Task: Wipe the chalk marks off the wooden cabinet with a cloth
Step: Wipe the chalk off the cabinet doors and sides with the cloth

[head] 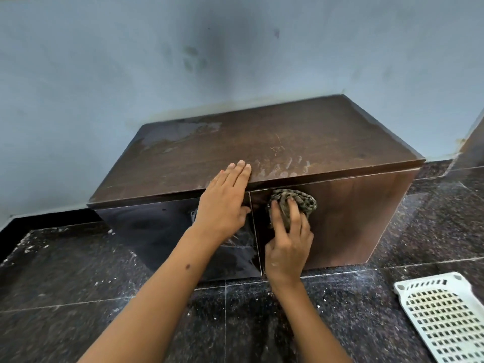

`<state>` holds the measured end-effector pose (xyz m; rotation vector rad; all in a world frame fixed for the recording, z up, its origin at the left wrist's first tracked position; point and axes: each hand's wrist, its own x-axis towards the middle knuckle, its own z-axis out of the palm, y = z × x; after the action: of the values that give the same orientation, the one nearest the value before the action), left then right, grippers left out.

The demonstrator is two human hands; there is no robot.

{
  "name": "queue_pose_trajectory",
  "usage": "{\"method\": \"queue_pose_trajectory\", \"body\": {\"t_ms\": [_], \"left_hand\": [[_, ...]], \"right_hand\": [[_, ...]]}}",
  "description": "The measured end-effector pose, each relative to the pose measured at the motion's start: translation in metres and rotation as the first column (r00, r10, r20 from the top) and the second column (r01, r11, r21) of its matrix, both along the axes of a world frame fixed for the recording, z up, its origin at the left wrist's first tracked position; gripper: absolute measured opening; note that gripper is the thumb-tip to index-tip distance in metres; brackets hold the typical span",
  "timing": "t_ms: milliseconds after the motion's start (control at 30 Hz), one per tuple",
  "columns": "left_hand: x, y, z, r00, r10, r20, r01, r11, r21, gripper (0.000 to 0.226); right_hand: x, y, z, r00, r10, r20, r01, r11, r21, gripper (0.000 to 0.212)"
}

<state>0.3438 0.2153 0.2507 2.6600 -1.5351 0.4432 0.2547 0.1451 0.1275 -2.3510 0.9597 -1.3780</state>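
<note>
A low dark wooden cabinet (301, 142) stands on the floor against a pale blue wall. Faint whitish chalk marks (281, 166) streak the top near its front edge, and more show on the left door (243, 239). My left hand (225, 203) lies flat with straight fingers over the front edge of the top, above the seam between the two doors. My right hand (288, 237) grips a bunched, dark patterned cloth (296, 201) and presses it against the upper left part of the right door.
The floor is dark speckled stone tile (78, 271) with white dust on it. A white perforated plastic tray (442, 315) lies on the floor at the lower right. Another brown panel edge (474, 145) shows at the far right.
</note>
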Motion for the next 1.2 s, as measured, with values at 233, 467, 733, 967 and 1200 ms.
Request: {"method": "queue_pose_trajectory", "body": {"t_ms": [233,467,733,967,1200], "left_hand": [[-0.007,0.042,-0.008,0.997,0.039,-0.066,-0.049,0.986,-0.160,0.054],[0.011,0.078,-0.018,0.980,0.196,-0.031,-0.198,0.959,-0.201,0.069],[0.020,0.091,-0.023,0.966,0.227,-0.122,-0.252,0.932,-0.259,0.055],[0.020,0.084,-0.035,0.964,0.246,-0.098,-0.265,0.912,-0.314,0.065],[0.026,0.085,-0.048,0.970,0.244,-0.018,-0.236,0.910,-0.340,0.059]], "right_hand": [[0.020,0.057,0.040,0.990,0.125,0.061,-0.135,0.972,0.193,0.074],[0.022,0.063,-0.008,0.957,0.250,-0.148,-0.220,0.956,0.192,0.101],[0.002,0.075,-0.040,0.944,0.330,0.025,-0.299,0.816,0.494,0.083],[0.011,0.091,0.031,0.916,0.193,0.351,-0.254,0.957,0.137,0.061],[0.027,0.036,0.014,0.975,0.199,-0.101,-0.219,0.941,-0.257,0.075]]}}
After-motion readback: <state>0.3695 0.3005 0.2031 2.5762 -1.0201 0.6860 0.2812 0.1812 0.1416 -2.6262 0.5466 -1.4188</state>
